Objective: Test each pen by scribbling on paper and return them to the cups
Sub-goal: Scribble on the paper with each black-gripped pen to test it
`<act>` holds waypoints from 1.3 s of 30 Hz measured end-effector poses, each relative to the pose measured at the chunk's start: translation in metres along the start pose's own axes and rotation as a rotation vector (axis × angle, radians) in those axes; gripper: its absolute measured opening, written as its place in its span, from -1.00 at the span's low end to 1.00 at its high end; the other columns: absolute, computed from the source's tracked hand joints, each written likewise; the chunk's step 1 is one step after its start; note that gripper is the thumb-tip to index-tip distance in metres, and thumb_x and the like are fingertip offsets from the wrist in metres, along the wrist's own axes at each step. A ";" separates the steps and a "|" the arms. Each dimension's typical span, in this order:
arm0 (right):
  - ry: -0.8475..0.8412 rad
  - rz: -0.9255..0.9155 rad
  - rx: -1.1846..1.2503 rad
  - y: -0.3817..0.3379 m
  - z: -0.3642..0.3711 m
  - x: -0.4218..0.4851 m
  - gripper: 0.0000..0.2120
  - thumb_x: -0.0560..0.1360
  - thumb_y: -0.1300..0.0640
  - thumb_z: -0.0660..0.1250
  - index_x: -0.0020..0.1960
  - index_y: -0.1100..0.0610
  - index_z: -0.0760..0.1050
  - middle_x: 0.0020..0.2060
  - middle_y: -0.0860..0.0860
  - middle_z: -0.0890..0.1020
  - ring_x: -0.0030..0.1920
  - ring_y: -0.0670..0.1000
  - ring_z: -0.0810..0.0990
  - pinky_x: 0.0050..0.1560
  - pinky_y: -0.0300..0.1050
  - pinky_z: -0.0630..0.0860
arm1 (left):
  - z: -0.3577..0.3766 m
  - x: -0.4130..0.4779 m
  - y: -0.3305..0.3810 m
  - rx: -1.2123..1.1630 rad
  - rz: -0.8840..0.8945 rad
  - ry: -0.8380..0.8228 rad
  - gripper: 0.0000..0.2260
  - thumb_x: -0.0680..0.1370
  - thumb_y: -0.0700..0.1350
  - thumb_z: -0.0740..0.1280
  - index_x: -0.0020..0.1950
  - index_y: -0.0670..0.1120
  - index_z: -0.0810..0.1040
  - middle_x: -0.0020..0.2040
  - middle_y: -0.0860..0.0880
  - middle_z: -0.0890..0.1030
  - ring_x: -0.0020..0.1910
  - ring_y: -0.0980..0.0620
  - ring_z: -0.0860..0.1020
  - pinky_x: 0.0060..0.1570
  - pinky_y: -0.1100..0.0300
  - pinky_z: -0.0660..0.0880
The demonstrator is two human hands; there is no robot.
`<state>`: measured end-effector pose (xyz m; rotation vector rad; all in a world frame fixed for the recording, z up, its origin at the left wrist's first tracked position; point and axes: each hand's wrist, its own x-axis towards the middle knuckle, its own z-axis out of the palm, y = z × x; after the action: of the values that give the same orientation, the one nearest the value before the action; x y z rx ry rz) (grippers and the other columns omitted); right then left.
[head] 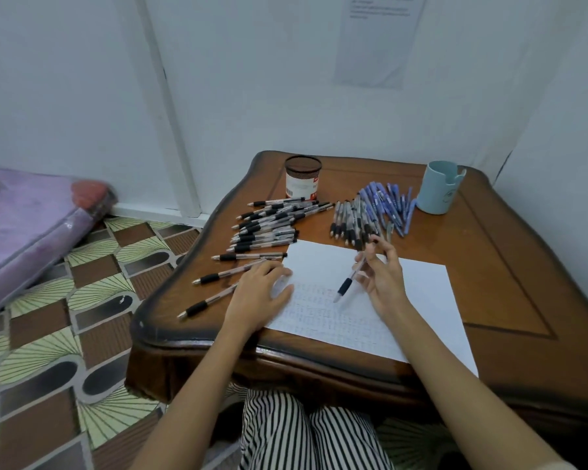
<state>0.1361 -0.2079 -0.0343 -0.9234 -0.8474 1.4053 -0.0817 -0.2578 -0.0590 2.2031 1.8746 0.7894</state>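
Observation:
A white sheet of paper (414, 300) with faint scribble rows lies on the wooden table (510, 266). My right hand (384, 276) pinches a clear pen with a black grip (348, 281), its tip just above the paper. Flat on the paper's left edge, my left hand (257, 293) presses down with straight fingers. Several black-grip pens (269, 225) lie heaped left of the paper. Beyond the paper sits a second heap of black-grip and blue pens (374, 212). A dark mesh cup (302, 178) and a pale blue cup (440, 186) stand at the back.
The table stands in a corner between white walls. A purple mattress (24, 228) lies on the patterned floor at the left. My striped trouser legs (306, 435) show under the table's near edge.

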 end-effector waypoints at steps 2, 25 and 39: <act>0.022 -0.008 -0.023 0.001 0.001 0.000 -0.85 0.55 0.17 0.27 0.10 0.04 0.39 -0.34 0.05 0.59 -0.35 -0.07 0.57 -0.37 -0.26 0.51 | 0.000 0.000 0.001 0.003 -0.007 -0.006 -0.70 0.57 0.06 0.24 0.28 0.03 0.49 0.28 0.08 0.45 0.26 0.11 0.38 0.28 0.13 0.33; -0.135 0.112 -0.013 0.001 0.003 -0.007 -0.64 0.59 -0.06 0.14 -0.06 0.18 0.58 -0.51 0.02 0.55 -0.43 -0.06 0.60 -0.29 -0.17 0.62 | -0.006 -0.001 0.004 0.050 -0.059 -0.113 -0.62 0.56 0.24 0.15 0.34 0.18 0.44 0.41 0.05 0.31 0.41 0.06 0.21 0.40 -0.02 0.11; -0.432 0.042 -0.553 0.009 0.008 0.005 -0.77 0.54 0.05 0.30 0.05 0.21 0.55 -0.28 0.10 0.64 -0.37 -0.05 0.60 -0.45 -0.31 0.43 | -0.004 -0.001 0.004 0.020 -0.029 0.002 -0.64 0.56 -0.27 0.13 0.26 0.06 0.47 0.38 0.06 0.37 0.42 0.09 0.23 0.42 0.02 0.10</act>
<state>0.1250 -0.2028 -0.0393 -1.0630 -1.6054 1.4567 -0.0802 -0.2607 -0.0538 2.1826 1.9188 0.7711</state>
